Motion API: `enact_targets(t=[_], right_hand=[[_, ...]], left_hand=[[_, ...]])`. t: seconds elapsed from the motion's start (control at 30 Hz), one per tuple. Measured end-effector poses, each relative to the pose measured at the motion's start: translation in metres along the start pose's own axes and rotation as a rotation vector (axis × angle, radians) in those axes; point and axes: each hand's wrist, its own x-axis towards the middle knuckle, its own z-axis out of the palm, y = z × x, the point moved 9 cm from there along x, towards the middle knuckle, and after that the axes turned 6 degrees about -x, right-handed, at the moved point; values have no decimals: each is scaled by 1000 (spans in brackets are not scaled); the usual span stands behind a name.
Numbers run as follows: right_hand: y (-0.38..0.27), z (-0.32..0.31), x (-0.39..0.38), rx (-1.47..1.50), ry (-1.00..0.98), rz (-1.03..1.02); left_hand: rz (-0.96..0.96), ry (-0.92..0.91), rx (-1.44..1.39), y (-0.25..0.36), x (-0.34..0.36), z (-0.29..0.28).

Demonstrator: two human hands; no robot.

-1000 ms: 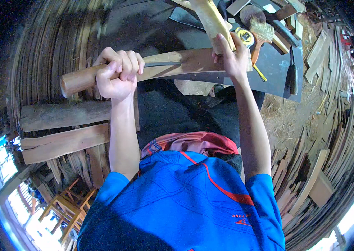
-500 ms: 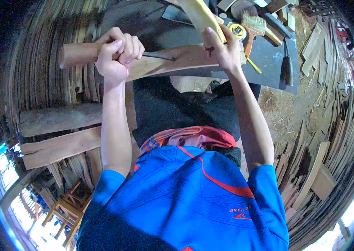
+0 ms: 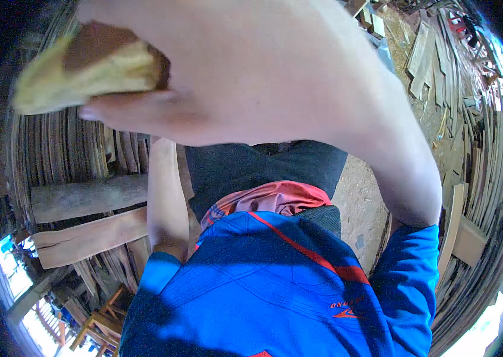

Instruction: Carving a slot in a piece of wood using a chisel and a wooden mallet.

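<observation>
My right hand (image 3: 189,83) is raised very close to the view and closed around a club-like piece of pale yellow wood (image 3: 64,77) with a brown face. The wood points to the left and is smeared by motion. My right forearm sweeps across the upper middle and covers most of the workbench. Of my left arm, only the forearm (image 3: 167,196) shows. My left hand is hidden behind the right hand and wrist, along with the chisel and the board under it.
A sliver of the dark workbench (image 3: 384,56) shows at the upper right, beside wood offcuts (image 3: 376,25). Long boards are stacked at left (image 3: 61,143) and right (image 3: 495,160). Loose planks (image 3: 423,59) lie on the floor. A wooden chair (image 3: 100,324) stands at the lower left.
My right hand has lifted the wooden club from over the bench, up and to the left, close to the view. Its arm now blocks my left hand, the chisel and the board.
</observation>
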Motion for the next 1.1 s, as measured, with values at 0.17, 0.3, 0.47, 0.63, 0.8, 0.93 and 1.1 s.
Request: enact_targets(t=[0.17,0.3,0.47,0.63,0.8,0.93,1.1], right_hand=[[7,26,-9,-155,9,-122],[55,6,-49,166,526,-4],[207,122,-140,519,616,705],[267,196,-204,526,685,1001],[277,192,-197,527,697,905],[271,196,-195,586,667,901],[262,195,-193,707,611,961]], left_hand=[[12,-63,-55,-7,6,5],[34,-51,-58,-10,-3,-6],[230,-46,-178,9,-27,-9],[260,52,-140,12,-50,-21],[275,57,-150,17,-46,-18],[282,28,-137,16,-40,-18],[270,49,-171,12,-34,-24]])
